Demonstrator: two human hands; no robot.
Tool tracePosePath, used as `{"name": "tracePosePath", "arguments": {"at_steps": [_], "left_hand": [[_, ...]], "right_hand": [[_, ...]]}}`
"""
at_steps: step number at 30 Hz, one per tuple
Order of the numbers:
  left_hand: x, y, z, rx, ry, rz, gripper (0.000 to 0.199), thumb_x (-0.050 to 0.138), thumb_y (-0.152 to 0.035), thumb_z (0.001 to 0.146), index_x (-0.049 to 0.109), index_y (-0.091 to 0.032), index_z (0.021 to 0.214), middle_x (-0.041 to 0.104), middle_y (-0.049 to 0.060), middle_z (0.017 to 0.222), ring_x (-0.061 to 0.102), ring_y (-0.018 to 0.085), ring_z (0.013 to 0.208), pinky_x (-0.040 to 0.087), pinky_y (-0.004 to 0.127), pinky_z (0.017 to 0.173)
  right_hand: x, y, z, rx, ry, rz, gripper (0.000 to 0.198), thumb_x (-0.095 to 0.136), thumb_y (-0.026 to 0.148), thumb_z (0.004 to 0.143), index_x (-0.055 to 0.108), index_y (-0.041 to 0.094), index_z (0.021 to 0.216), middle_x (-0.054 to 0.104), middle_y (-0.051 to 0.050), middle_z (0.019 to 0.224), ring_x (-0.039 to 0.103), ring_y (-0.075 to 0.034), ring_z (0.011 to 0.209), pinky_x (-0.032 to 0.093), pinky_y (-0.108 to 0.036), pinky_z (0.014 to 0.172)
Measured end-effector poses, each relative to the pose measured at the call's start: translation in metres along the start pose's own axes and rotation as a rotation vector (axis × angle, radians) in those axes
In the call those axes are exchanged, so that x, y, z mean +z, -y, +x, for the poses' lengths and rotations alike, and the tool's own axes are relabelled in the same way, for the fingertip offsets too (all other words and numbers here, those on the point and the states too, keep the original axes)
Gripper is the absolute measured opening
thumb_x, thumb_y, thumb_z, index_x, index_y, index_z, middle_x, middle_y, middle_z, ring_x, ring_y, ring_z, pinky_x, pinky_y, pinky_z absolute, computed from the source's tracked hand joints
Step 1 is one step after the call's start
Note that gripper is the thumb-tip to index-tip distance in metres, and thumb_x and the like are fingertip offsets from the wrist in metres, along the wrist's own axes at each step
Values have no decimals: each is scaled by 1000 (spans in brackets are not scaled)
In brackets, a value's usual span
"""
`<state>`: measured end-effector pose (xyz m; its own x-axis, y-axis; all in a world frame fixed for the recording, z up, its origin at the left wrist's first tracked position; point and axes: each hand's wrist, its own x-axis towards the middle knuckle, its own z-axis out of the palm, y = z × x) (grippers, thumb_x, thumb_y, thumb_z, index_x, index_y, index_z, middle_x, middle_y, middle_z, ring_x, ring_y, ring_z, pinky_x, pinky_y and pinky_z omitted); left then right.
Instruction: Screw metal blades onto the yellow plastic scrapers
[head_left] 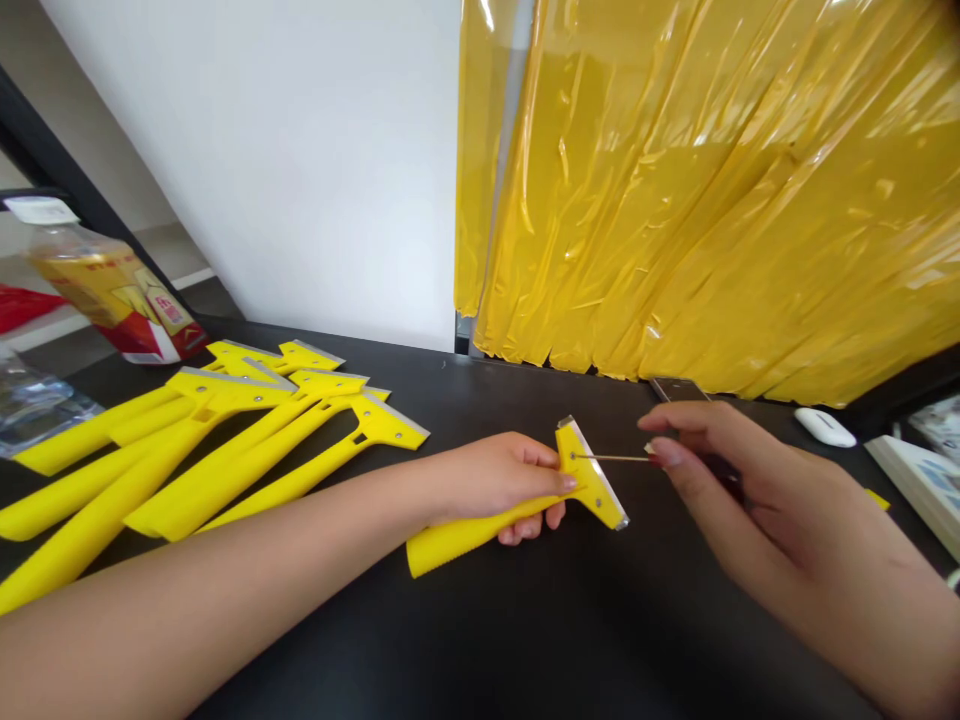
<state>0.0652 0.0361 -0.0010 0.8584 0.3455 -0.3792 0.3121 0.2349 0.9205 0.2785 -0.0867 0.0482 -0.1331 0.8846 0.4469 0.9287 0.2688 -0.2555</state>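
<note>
My left hand (517, 485) is closed around the neck of a yellow scraper (465, 540), its thumb lying along the plastic. The scraper's wide head points right, with a metal blade along its edge and two screws in its face. Between the fingers of my right hand (757, 520) is a screwdriver (615, 458); its thin shaft reaches left and the tip meets the upper screw. Most of the screwdriver's handle is hidden by my fingers. More yellow scrapers (292, 480) lie in an overlapping heap to the left, blades toward the back.
On the black table (465, 640), a drink bottle (112, 280) stands at the back left beside a clear plastic item (37, 400). A white earbud case (825, 427) and a white box (915, 490) lie at the right. Yellow plastic film (675, 200) hangs behind, next to a white panel (315, 150).
</note>
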Motion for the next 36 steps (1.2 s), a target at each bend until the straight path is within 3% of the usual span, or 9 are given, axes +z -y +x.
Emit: {"name": "tracePosePath", "arguments": {"at_steps": [5, 11, 17, 21, 27, 36], "left_hand": [[0, -2, -1, -1, 8, 7, 45, 67, -60, 91, 61, -18, 79, 54, -4, 57, 49, 10, 46, 42, 23, 47], [1, -2, -1, -12, 5, 10, 44, 67, -60, 92, 61, -18, 79, 53, -4, 56, 49, 10, 48, 42, 23, 47], [3, -4, -1, -32, -12, 36, 43, 65, -58, 93, 60, -18, 78, 52, -4, 54, 48, 10, 46, 41, 22, 47], [3, -4, -1, -33, -17, 54, 42, 63, -57, 95, 60, -18, 78, 53, -4, 55, 49, 10, 46, 42, 22, 47], [2, -4, -1, -22, -18, 63, 42, 63, -56, 95, 60, -18, 78, 53, -4, 56, 50, 10, 47, 42, 23, 47], [2, -2, 0, -14, -27, 56, 41, 64, -56, 95, 60, -18, 79, 54, -4, 58, 50, 10, 48, 43, 23, 47]], "right_hand": [[1, 1, 0, 29, -20, 17, 26, 54, 38, 103, 57, 28, 126, 73, -7, 112, 73, -24, 91, 55, -35, 76], [4, 8, 1, -92, -22, 31, 21, 56, 31, 102, 53, 27, 122, 69, -6, 111, 70, -23, 97, 53, -36, 83], [3, 6, -1, -77, -75, -148, 24, 51, 35, 105, 56, 26, 126, 75, -7, 108, 73, -22, 77, 51, -36, 68], [2, 7, -5, -78, -23, -22, 26, 56, 34, 102, 54, 27, 127, 74, -6, 109, 74, -24, 88, 55, -34, 72], [2, 5, -2, -28, -27, -22, 26, 53, 38, 103, 57, 28, 127, 75, -7, 112, 75, -25, 93, 58, -37, 76], [4, 2, -3, 97, -36, 48, 29, 55, 44, 102, 57, 29, 127, 77, -5, 106, 76, -23, 84, 54, -27, 54]]}}
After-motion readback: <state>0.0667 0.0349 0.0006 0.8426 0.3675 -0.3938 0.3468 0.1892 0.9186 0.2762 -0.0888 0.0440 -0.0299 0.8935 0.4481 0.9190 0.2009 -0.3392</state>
